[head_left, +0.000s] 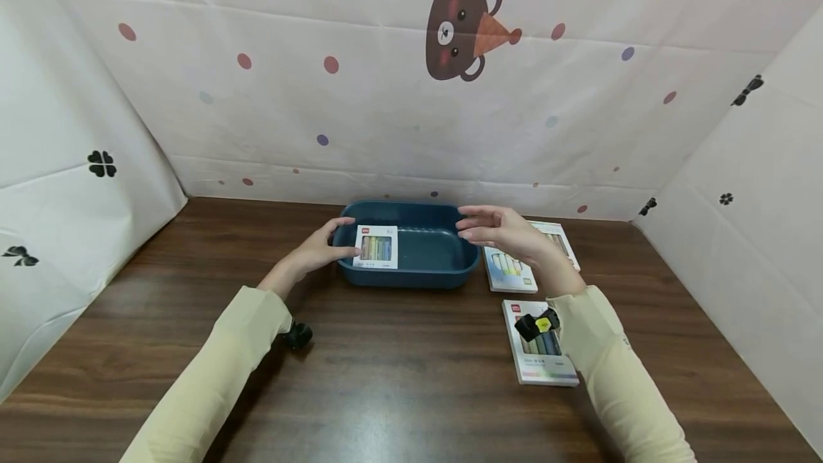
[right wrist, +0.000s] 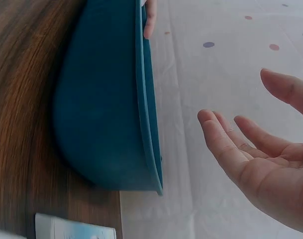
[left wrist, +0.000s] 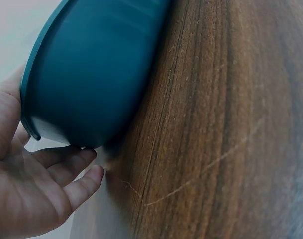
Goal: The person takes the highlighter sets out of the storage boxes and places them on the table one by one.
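Note:
At the left end of a dark blue plastic bin (head_left: 411,278), my left hand (head_left: 321,245) straddles the rim. Its thumb tip overlaps the left edge of a white crayon box (head_left: 376,247) inside the bin, while the index finger lies near the far left corner. In the left wrist view, the other fingers (left wrist: 84,184) bend loosely outside the bin wall (left wrist: 91,74). My right hand (head_left: 495,227) hovers by the bin's right end with fingers spread and holding nothing. The right wrist view shows its fingers (right wrist: 221,139) apart from the bin's rim.
Right of the bin, a blue-and-white box (head_left: 511,274) and another white box (head_left: 566,243) lie partly behind my right hand. A larger white crayon box (head_left: 546,370) lies nearer, under my right wrist. A printed white cloth (head_left: 360,113) stands behind the wooden table (head_left: 386,384).

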`<state>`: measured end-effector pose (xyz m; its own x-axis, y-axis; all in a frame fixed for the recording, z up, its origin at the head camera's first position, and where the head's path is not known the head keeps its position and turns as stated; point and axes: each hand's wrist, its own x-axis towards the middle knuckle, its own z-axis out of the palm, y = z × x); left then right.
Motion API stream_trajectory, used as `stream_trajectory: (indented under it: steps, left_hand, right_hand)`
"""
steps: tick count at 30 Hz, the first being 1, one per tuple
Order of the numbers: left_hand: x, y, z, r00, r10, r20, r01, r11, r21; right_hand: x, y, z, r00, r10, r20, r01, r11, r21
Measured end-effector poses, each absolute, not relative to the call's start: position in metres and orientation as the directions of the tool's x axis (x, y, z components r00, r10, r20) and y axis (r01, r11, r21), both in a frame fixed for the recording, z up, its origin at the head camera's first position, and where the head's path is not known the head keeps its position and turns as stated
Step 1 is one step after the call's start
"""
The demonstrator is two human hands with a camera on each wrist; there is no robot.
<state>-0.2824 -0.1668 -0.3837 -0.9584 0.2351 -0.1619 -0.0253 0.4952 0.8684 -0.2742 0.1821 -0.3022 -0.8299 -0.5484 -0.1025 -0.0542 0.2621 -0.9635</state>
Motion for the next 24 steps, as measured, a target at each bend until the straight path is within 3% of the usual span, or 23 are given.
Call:
stream_trajectory:
  steps: [19, 24]
  left_hand:
    - [-0.281, -0.166, -0.383, -0.955, 0.250, -0.159, -0.019, 0.485, 0.875]
    - [-0.265, -0.158, -0.360, -0.952, 0.254, -0.171, -0.030, 0.478, 0.878]
  right_hand:
    - [-0.302, 0.137, -0.331, -0.803, -0.559, -0.207, 0.047, 0.287, -0.957]
    - [-0.306, 0.129, -0.335, -0.782, -0.583, -0.219, 0.062, 0.276, -0.959]
